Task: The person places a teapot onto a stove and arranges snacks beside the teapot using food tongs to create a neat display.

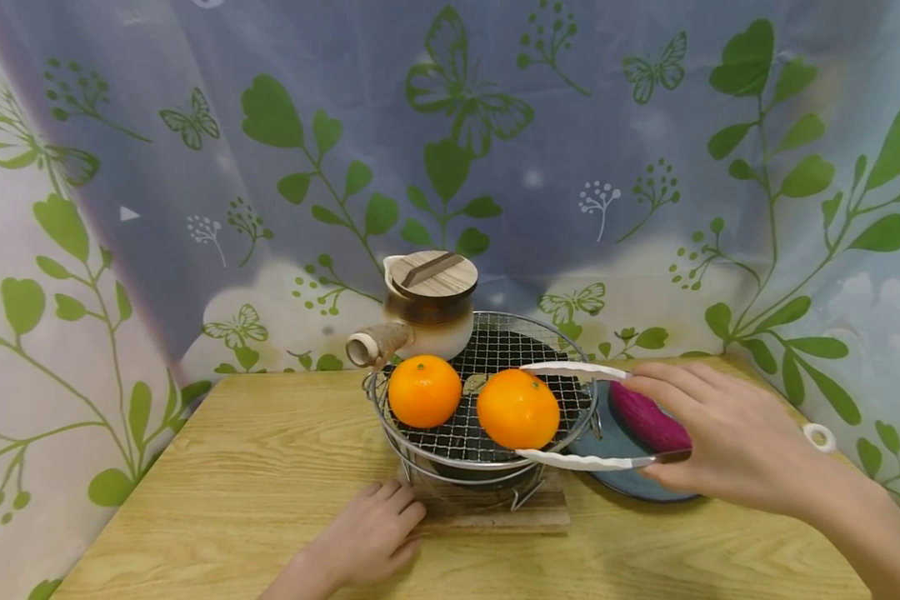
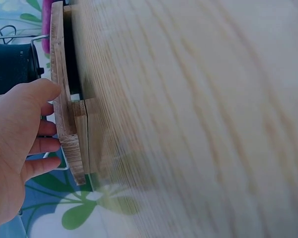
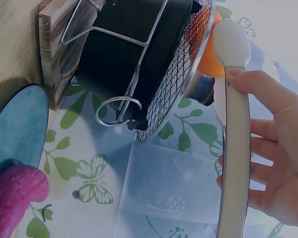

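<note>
My right hand (image 1: 735,425) grips a pair of tongs (image 1: 588,461) with white scalloped tips. The tips stand on either side of the right-hand orange (image 1: 519,410), at its far and near edges. This orange sits at the front of a round wire grill (image 1: 487,333), and a second orange (image 1: 424,392) lies to its left. In the right wrist view the tongs (image 3: 237,144) run along the palm, with the thumb on one arm. My left hand (image 1: 371,529) rests at the left end of the wooden board (image 1: 495,517) under the grill, its fingers loosely bent at the board's edge.
A small brown-and-cream teapot (image 1: 450,327) with a wooden lid and a side handle stands at the grill's back left. Right of the grill, a blue plate (image 1: 615,483) holds a magenta sweet potato (image 1: 648,417). A patterned curtain (image 1: 330,83) hangs behind the table.
</note>
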Motion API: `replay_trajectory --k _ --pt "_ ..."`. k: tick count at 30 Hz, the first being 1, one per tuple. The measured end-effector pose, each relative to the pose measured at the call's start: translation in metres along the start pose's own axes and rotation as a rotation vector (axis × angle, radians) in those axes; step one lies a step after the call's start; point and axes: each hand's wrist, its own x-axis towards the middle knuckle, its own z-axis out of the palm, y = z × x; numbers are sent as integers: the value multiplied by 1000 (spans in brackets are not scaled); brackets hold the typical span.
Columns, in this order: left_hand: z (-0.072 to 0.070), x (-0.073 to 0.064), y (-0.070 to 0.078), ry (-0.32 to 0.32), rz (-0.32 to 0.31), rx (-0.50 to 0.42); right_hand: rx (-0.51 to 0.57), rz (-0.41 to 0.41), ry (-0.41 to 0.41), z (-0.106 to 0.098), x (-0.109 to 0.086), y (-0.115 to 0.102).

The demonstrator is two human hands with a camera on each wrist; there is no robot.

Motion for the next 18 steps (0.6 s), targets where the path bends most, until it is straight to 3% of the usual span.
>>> replay_trajectory --k 18 --pt "0 0 -1 -20 -7 -11 17 -10 -63 3 11 -3"
